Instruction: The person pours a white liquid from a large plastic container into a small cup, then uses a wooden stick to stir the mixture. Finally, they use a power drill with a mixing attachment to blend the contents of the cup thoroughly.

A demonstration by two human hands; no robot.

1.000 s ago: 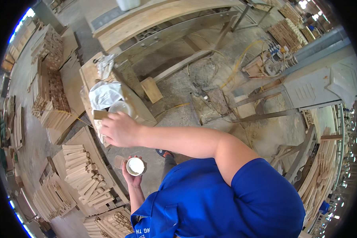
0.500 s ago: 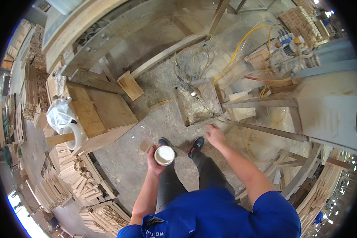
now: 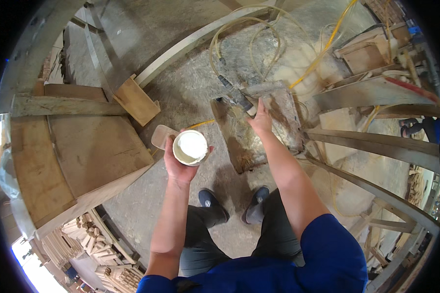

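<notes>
A round tub (image 3: 189, 148) of white paste rests in my left hand (image 3: 180, 165), its fingers wrapped around the sides. A translucent flat piece with rounded corners (image 3: 163, 136) shows beside the tub; I cannot tell whether the hand holds it. My right hand (image 3: 261, 120) reaches forward with fingers stretched out and nothing visible in them. It is beside the tip of a dark hand tool on a hose (image 3: 235, 95), over a shallow dusty tray (image 3: 228, 141). Whether the fingers touch the tool is unclear. The tool lies across the tray's far edge.
To the left stands a large wooden box (image 3: 90, 151), with a small board (image 3: 137, 101) against its far corner. Wooden frame bars (image 3: 371, 141) cross on the right. Clear hose (image 3: 252, 22) and yellow hose (image 3: 322, 56) lie on the floor ahead. Stacked wood strips (image 3: 63, 244) are at lower left.
My view has shifted closer to the tray. My right hand has moved forward over it, its fingers now stretched toward the tool. My left hand still carries the tub.
</notes>
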